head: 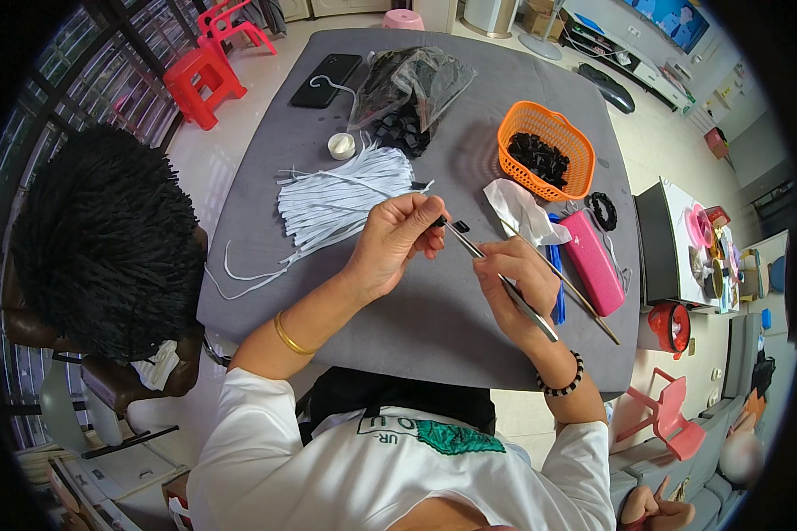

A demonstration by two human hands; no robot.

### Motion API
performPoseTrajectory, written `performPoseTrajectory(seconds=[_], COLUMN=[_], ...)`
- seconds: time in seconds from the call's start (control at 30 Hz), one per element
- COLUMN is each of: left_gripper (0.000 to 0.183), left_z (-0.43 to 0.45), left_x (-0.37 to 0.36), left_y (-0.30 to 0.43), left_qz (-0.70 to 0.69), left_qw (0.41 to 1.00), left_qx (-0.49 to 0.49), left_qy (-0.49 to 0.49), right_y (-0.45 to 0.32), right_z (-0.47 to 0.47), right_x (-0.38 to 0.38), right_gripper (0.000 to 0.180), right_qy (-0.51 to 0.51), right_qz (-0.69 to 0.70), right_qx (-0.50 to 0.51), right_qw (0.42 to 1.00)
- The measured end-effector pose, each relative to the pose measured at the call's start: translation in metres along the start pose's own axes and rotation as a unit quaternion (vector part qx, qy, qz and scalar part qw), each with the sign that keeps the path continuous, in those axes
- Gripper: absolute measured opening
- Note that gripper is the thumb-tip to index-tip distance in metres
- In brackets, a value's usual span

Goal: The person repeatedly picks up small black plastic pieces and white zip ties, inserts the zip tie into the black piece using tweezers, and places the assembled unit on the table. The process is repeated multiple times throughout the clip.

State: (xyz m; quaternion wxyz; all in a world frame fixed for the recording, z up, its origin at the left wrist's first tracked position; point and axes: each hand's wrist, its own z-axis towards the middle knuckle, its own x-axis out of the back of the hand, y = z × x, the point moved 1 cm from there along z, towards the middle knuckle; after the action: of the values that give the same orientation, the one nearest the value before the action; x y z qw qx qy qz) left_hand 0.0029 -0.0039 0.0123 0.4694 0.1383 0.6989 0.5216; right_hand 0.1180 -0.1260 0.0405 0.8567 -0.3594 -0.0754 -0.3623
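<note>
My left hand [398, 235] pinches a small black piece [440, 221], likely plastic, between thumb and fingertips. Metal tweezers [481, 255] lie in the grip of my right hand [521, 282], their tips up against that piece. Just beyond the fingertips, another small black piece [461, 226] rests on the grey-covered table [398, 338]. A bundle of flat white cords [345, 192] spreads out left of my hands, some loose ends trailing toward the table's left edge. Whether a cord runs into the held piece is hidden by my fingers.
An orange plastic basket [515, 156] holds black pieces; more spill from a clear bag [432, 79]. Nearby are a black phone [325, 81], white roll [341, 146], thin rod [571, 289], pink case [594, 262] and tissue [521, 209]. A black-fringed object [106, 245] stands at left.
</note>
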Motion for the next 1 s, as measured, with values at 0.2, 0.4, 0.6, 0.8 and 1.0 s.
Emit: performPoseTrajectory(seconds=[0.2, 0.4, 0.6, 0.8, 1.0], left_gripper=[0.026, 0.017, 0.013, 0.014, 0.014], left_z=[-0.002, 0.001, 0.000, 0.001, 0.002], left_x=[-0.006, 0.004, 0.003, 0.005, 0.004], left_y=[0.004, -0.004, -0.003, -0.001, 0.001], left_qz=[-0.031, -0.089, -0.105, -0.055, -0.033], left_qw=[0.999, 0.993, 0.993, 0.998, 0.998], left_qx=[0.019, 0.081, 0.058, 0.001, -0.056], left_qy=[-0.005, -0.018, 0.007, 0.018, 0.020], right_y=[0.004, 0.002, 0.001, 0.004, 0.013], right_z=[-0.001, -0.001, 0.000, -0.003, -0.005], right_x=[0.003, 0.005, 0.004, 0.003, 0.001], right_gripper=[0.023, 0.023, 0.023, 0.015, 0.012], right_qy=[0.014, 0.007, 0.011, 0.028, 0.121], right_qz=[-0.011, -0.054, -0.035, 0.080, 0.380], right_qx=[0.031, 0.056, 0.058, -0.048, -0.323], right_qw=[0.999, 0.997, 0.998, 0.995, 0.858])
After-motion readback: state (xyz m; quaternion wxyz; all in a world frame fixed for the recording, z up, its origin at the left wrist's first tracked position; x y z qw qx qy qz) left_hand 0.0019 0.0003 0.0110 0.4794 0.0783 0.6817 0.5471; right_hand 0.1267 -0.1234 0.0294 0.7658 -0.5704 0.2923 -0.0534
